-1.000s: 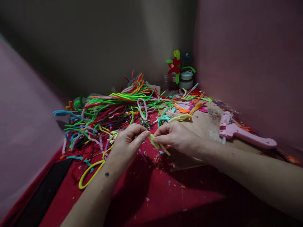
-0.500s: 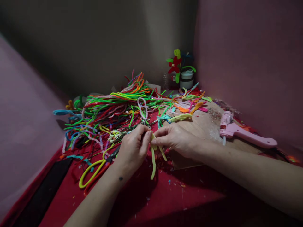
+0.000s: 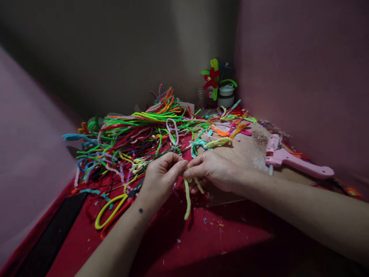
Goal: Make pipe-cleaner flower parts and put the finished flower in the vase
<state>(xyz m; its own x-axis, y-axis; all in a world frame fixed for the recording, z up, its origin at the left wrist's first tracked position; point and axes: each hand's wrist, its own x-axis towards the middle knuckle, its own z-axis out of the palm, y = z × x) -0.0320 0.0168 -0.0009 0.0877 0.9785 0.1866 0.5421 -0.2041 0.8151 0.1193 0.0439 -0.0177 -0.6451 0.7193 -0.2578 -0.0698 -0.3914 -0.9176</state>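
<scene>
Between my two hands is a pale yellow pipe cleaner (image 3: 187, 204), its ends hanging down below my fingers. My left hand (image 3: 165, 177) pinches it from the left, thumb against the fingers. From the right, my right hand (image 3: 211, 169) pinches the same piece, its fingertips touching those of the left. The part inside the pinch is hidden by my fingers. Just behind my hands lies a big heap of colourful pipe cleaners (image 3: 135, 129). Scissors with yellow and orange handles (image 3: 111, 209) lie beside my left wrist.
A pink glue gun (image 3: 300, 161) rests on a brown board (image 3: 245, 154) at the right. Loose pieces, among them a yellow leaf shape (image 3: 219, 142), lie on the board's far side. At the back stands a lidded jar (image 3: 226, 96) by a red pipe cleaner flower (image 3: 211, 78). Scraps dot the red cloth (image 3: 201, 246).
My fingers have shifted slightly on the yellow pipe cleaner, with the left thumb now lying straighter over it. The whole view has moved a little; both hands keep their pinch.
</scene>
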